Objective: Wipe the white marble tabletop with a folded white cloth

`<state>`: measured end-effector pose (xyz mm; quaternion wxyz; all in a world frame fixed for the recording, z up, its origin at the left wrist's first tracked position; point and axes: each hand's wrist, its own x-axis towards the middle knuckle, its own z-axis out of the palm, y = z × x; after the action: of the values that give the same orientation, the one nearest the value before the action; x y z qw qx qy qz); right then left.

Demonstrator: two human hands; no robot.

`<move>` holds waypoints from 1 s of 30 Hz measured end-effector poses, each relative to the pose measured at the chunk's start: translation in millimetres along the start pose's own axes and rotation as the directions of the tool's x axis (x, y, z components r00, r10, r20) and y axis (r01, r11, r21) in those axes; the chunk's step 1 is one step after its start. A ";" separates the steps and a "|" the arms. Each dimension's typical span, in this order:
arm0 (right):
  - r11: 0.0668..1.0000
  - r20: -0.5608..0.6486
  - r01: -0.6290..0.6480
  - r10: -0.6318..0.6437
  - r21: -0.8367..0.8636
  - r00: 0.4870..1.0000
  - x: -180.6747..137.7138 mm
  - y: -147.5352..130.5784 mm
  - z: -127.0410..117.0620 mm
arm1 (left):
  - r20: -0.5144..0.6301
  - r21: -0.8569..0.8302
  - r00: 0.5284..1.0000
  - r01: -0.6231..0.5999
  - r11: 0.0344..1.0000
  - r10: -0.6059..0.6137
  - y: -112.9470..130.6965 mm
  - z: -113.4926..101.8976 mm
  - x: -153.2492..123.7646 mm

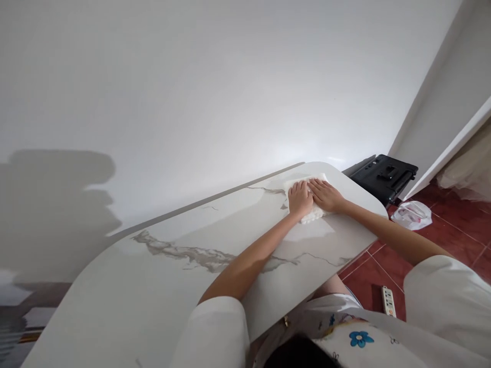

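A white cloth (pixel 315 214) lies near the far right end of a white marble-patterned table (pixel 153 276). My left hand (pixel 299 199) rests on the cloth with its fingers together, pressing down flat. My right hand (pixel 325 194) lies beside it, also flat on the cloth, fingers stretched toward the wall. Most of the cloth is hidden under both hands.
A white wall runs along the table's far edge. A black case (pixel 383 176) stands on the red tiled floor beyond the table's right end. A clear plastic bag (pixel 412 214) and a white power strip (pixel 388 300) lie on the floor.
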<state>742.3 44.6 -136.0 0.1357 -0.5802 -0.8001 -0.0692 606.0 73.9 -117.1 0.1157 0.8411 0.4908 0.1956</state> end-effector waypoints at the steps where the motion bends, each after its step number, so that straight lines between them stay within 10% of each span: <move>1: 1.000 -0.013 0.007 -0.007 0.004 1.000 -14.0 -4.8 -4.1 | 0.026 -0.020 1.000 0.007 1.000 -0.006 5.6 -1.0 -11.3; 9: 0.999 -0.019 0.016 -0.015 0.042 1.000 -121.3 -28.7 -40.9 | 0.216 -0.237 0.974 0.123 0.964 -0.071 63.2 -9.5 -97.5; 15: 0.996 0.038 0.033 -0.036 0.080 0.999 -148.0 7.8 -57.4 | 0.261 -0.316 0.961 0.175 0.932 -0.092 105.1 4.0 -103.9; 21: 0.999 0.064 0.039 -0.041 0.029 0.997 -107.7 56.0 -47.6 | 0.188 -0.296 0.976 0.165 0.941 -0.112 112.2 25.2 -49.4; 30: 0.994 0.106 0.103 -0.105 0.024 0.989 20.8 68.2 -6.0 | -0.023 -0.201 0.976 0.206 0.958 -0.215 38.9 22.9 32.9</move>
<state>801.8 83.6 -127.2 0.0943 -0.5393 -0.8360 -0.0378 661.1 83.4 -115.5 0.2078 0.7638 0.5581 0.2489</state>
